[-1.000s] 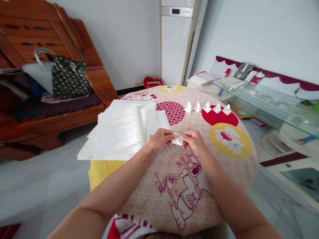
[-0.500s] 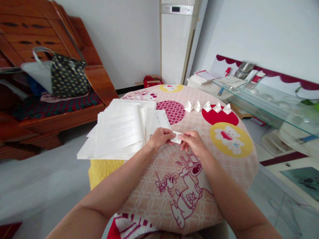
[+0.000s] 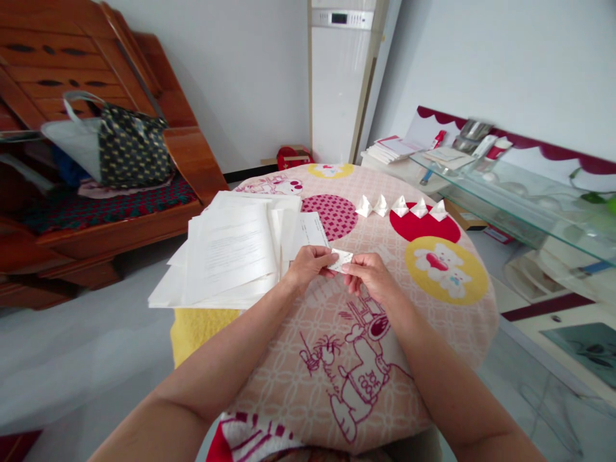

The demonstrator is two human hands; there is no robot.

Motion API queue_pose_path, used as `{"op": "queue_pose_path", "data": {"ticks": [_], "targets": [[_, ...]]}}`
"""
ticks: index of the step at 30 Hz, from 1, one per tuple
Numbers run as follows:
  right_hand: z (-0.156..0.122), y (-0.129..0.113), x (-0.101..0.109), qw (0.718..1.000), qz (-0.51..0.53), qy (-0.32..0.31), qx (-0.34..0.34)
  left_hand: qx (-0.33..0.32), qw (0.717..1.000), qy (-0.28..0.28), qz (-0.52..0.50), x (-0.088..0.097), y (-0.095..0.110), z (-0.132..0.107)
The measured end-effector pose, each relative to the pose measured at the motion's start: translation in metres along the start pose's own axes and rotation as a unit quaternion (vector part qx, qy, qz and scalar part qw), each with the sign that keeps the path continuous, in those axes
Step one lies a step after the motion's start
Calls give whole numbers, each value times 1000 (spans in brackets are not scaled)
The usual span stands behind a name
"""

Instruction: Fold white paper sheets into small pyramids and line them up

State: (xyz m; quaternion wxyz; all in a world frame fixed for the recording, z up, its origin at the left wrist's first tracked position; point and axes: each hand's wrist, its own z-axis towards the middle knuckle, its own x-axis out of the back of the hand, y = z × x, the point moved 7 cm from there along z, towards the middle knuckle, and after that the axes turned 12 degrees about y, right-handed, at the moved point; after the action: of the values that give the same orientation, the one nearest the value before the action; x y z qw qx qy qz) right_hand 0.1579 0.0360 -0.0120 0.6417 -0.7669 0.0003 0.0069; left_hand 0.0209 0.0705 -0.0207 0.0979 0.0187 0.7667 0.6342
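Paper: one piece (image 3: 342, 259) in two hands (image 3: 310, 265) (image 3: 371, 271), five shapes (image 3: 400, 207)

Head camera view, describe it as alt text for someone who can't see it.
The left hand and right hand hold a small white paper above a patterned tablecloth. A pile of papers lies to the left; five folded paper shapes form a row farther back, toward the right.

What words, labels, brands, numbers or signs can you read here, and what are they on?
"JOE COOL": on the cartoon on the tablecloth.
Top sheet of the pile: printed lines, too small to read.
Smaller sheet beside it: too small.
Held paper: marks, too small.
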Motion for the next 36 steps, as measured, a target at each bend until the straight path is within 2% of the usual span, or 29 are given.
{"op": "queue_pose_path", "data": {"ticks": [5, 11, 17, 25, 31, 36], "targets": [[-1, -2, -4, 1000, -8, 5, 20, -11, 1000, -27, 8, -5, 0, -1], [-1, -3, -5, 999, -28, 11, 36, -106, 991, 15, 80, -1, 13, -4], [-2, -3, -6, 999, -24, 19, 43, -122, 992, 11, 30, -5, 15, -4], [-6, 0, -18, 999, -32, 0, 26, -140, 984, 79, 83, 4, 14, -3], [-5, -2, -15, 999, -26, 6, 32, -123, 990, 27, 68, -3, 14, -4], [-5, 0, -17, 999, -27, -4, 24, -140, 985, 46, 85, 0, 15, -2]]}}
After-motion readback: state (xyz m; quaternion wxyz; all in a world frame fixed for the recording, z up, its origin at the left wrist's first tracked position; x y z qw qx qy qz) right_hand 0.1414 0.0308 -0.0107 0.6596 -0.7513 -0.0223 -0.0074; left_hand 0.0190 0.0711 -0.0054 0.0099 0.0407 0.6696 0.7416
